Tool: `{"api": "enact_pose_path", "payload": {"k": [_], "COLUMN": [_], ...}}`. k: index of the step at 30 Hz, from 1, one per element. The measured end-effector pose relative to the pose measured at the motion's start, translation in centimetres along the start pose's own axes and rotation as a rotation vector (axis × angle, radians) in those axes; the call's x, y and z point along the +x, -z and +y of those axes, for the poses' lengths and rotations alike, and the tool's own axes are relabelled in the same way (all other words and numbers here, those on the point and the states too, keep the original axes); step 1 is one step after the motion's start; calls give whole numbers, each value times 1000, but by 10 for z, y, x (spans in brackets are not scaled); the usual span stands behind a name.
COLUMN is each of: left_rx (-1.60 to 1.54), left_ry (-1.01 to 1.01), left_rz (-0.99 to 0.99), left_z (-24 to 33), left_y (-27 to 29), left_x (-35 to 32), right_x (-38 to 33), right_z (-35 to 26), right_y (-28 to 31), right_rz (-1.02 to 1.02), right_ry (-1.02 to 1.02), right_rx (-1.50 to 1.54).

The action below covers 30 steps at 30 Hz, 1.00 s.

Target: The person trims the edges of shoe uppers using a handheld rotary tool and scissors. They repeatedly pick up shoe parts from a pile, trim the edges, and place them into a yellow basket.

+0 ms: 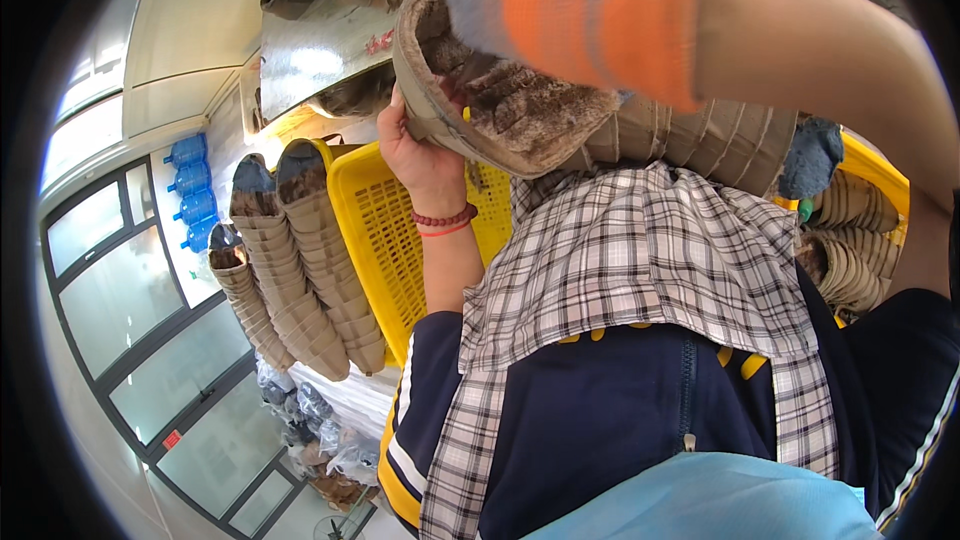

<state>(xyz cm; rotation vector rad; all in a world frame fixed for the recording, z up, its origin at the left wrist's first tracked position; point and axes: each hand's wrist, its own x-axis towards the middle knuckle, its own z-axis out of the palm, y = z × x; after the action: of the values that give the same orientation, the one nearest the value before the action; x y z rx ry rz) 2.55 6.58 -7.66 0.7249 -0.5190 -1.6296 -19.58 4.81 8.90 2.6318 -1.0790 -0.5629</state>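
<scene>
Against my plaid apron (640, 240) rests a long stack of nested tan shoe uppers (690, 145). The front one is a fur-lined upper (430, 110), its opening of brown fleece turned up towards me. My bare left hand (415, 145) grips its left side, with the thumb outside and the fingertips partly hidden. Across the top of the opening reaches my right hand (560, 5) in a grey and orange knit glove, its fingers blurred and hidden at the fleece. A fuzzy blue piece (810, 158) shows at the stack's right end.
A yellow plastic basket (385, 240) stands in front of me. To its left lean tall stacks of tan uppers (325, 250), and more stacks (850, 250) lie at the right. A metal-topped table (315, 55) with other uppers is beyond. Blue water bottles (190, 180) line the wall.
</scene>
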Motion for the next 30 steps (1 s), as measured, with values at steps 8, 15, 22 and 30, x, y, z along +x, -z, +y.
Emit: {"api": "enact_pose_path", "payload": {"k": [8,15,22,30], "left_rx": [-107,-137,40,343], "left_ry": [11,23,-46,-310], "left_rz": [-13,17,-98,-459], "left_z": [1,-1,2,-29], "left_y": [8,3,-83,-143], "left_x": [-5,4,3,18], "right_x": [-65,-94,-68,-97], "right_z": [18,0,-23,20], "right_y": [-50,-76,-87,-145], "right_rz": [353,305,731,1188], "right_ry": [-196,-410,-471,-202], "right_rx": [232,310,1681,1881]}}
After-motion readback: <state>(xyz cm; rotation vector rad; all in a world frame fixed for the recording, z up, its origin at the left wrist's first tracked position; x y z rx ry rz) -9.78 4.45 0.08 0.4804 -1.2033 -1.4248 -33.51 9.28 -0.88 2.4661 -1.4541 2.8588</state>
